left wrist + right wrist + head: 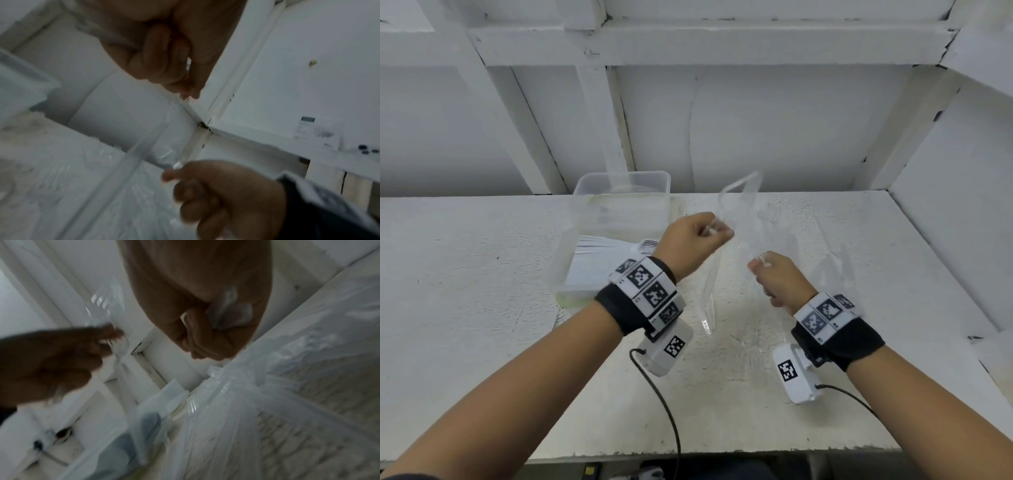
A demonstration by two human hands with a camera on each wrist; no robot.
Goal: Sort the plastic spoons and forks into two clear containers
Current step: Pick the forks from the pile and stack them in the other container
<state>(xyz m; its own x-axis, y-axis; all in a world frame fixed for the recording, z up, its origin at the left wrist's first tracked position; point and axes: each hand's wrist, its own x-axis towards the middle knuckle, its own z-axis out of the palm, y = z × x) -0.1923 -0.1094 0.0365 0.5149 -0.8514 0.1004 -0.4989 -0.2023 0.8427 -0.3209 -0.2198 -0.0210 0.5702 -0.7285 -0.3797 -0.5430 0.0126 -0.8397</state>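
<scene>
A clear plastic bag (739, 253) of forks is held above the desk (482, 308), right of the clear containers (619, 205), pinched in the grip of both left hand (690, 240) and right hand (777, 277); opening appears underway, emptying judged next.

Honestly nothing here can actually be read. The wristbands (650, 291) and the little white camera boxes (671, 347) under both wrists carry black-and-white square marker codes, plus a few tiny characters beside them (too small to make out). In the left wrist view there's a white label sheet (317, 131) on the wall panel with a dark header bar and some grey print, but it's all blur.
</scene>
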